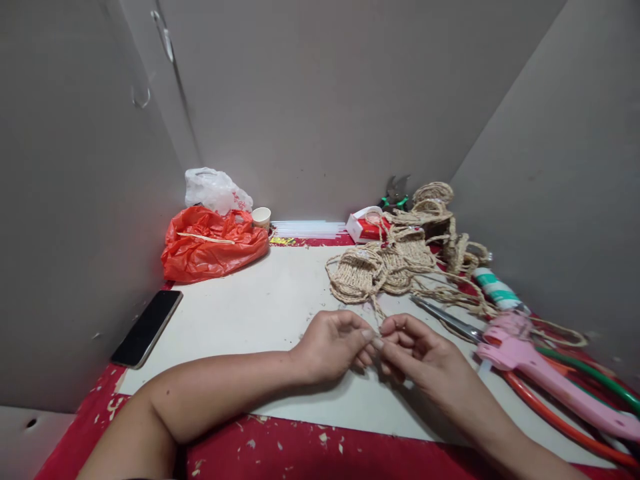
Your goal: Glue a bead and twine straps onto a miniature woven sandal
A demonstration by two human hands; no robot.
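Observation:
My left hand [340,343] and my right hand [415,350] meet over the white board [225,320], fingertips almost touching. Both are closed in a pinch. Between them runs the end of a thin straw cord [377,309], mostly hidden by the fingers. It leads up to a woven straw piece [357,272] with a looped, braided edge, lying just beyond my hands. Other straw pieces [413,245] overlap it towards the back right. To the right of my right hand lie scissors with grey blades [445,319], pointing at the straw.
A pink glue gun [540,367] and red and green handles [540,413] crowd the right. Further back stand a red and white box [365,227], green-handled pliers [395,197], clear sticks [310,229] and a paper cup [261,217]. Left are an orange bag [215,250] and a phone [147,330]. Grey panels enclose the table.

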